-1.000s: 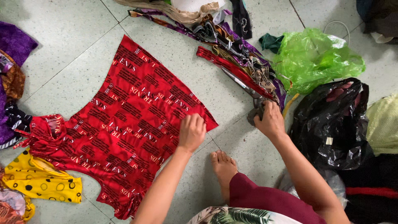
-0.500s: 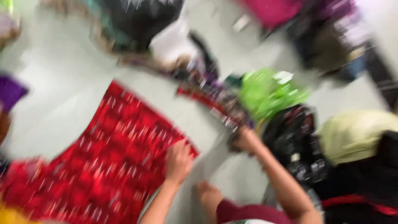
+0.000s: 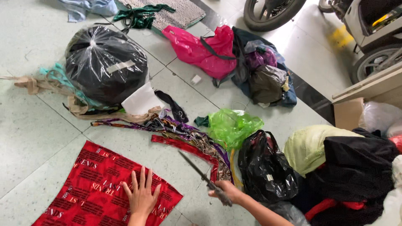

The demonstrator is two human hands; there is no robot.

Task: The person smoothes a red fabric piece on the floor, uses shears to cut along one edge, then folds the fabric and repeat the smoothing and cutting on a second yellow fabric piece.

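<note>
View from the head camera, looking down at a pale tiled floor (image 3: pixel 37 125). Lower left of the frame: the left hand (image 3: pixel 141 195) lies flat, fingers fully spread, pressing on the near edge of a red printed fabric panel with dark lettering (image 3: pixel 90 188); it grips nothing. Lower centre: the right hand (image 3: pixel 228 192) is closed round the handles of a pair of long dark metal scissors (image 3: pixel 201 176), whose blades point up and to the left, raised clear of the cloth and seemingly closed or nearly so. Just beyond the blades lies a heap of narrow multicoloured fabric strips (image 3: pixel 184 136), with a crumpled bright green plastic bag (image 3: pixel 232 125) and a glossy black plastic bag (image 3: pixel 264 167) to the right of it. Upper left: a large black bundle wrapped in clear film (image 3: pixel 104 62); upper centre: a magenta plastic bag (image 3: pixel 201 48). Risk, as a judgement: the spread fingers rest close to the scissor tips, so a cut begun near that edge could nick them; the panel, held at one point only, may slide or pucker on the smooth tile and give a crooked cut; the loose strips beside the blades could be caught in them
</note>
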